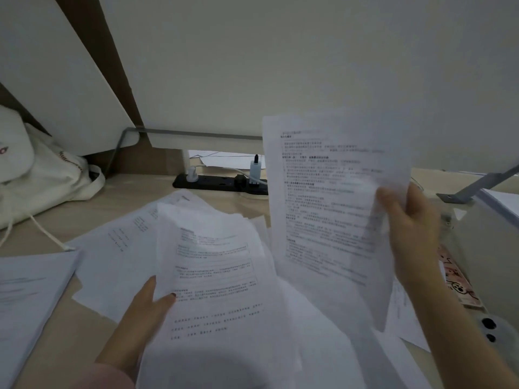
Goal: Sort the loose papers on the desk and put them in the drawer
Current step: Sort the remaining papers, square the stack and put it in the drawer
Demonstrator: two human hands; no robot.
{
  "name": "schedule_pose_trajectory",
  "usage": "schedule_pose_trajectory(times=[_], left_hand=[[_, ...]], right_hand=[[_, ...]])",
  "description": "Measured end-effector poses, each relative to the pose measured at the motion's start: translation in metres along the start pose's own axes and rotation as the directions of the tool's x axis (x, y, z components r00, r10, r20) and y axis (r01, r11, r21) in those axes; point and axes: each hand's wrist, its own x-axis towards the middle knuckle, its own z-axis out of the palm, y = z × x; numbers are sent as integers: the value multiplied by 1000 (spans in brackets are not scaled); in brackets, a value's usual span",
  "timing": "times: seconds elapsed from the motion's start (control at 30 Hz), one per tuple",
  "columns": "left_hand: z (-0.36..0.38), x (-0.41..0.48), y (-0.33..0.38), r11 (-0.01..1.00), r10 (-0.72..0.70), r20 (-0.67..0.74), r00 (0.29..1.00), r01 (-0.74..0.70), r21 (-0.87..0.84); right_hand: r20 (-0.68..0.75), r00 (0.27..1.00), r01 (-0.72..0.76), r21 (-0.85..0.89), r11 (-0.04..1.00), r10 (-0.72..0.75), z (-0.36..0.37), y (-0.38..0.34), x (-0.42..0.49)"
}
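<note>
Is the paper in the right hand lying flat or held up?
Held up. The right hand grips the printed sheet by its edge, standing above the desk.

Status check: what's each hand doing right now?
Right hand holding printed sheet upright. Left hand gripping sheaf. Loose papers still on desk; drawer unseen.

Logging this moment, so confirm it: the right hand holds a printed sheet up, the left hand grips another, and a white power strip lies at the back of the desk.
One detail is wrong: the power strip is black, as the head view shows. The right hand does hold a printed sheet up, and the left hand grips another sheet.
</note>
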Motion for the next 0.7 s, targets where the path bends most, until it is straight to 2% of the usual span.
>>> schedule_pose_trajectory(times=[0.2, 0.27, 0.37, 0.5, 0.6, 0.67, 0.7], left_hand=[[-20, -2, -9, 997, -74, 72, 995, 75, -16], [-23, -5, -10, 990, -77, 138, 987, 92, -109], [-23, -9, -6, 960, -88, 172, 981, 130, -247], [-21, -16, 2, 881, -139, 129, 982, 182, -437], [-16, -14, 10, 874, -157, 145, 977, 206, -441], [-14, -10, 13, 889, -186, 79, 979, 202, -411], [-14, -8, 7, 916, -157, 63, 986, 169, -365]], right_hand=[[19, 983, 177, 137, 975, -181, 21, -53, 8], [54, 984, 156, 172, 973, -168, 29, -58, 6], [161, 987, -30, 44, 999, 23, 54, -35, 2], [300, 915, -222, -184, 958, 270, 93, 20, -29], [365, 840, -303, -297, 906, 401, 109, 53, -52], [384, 818, -328, -300, 896, 429, 117, 65, -64], [388, 813, -336, -299, 893, 435, 121, 68, -68]])
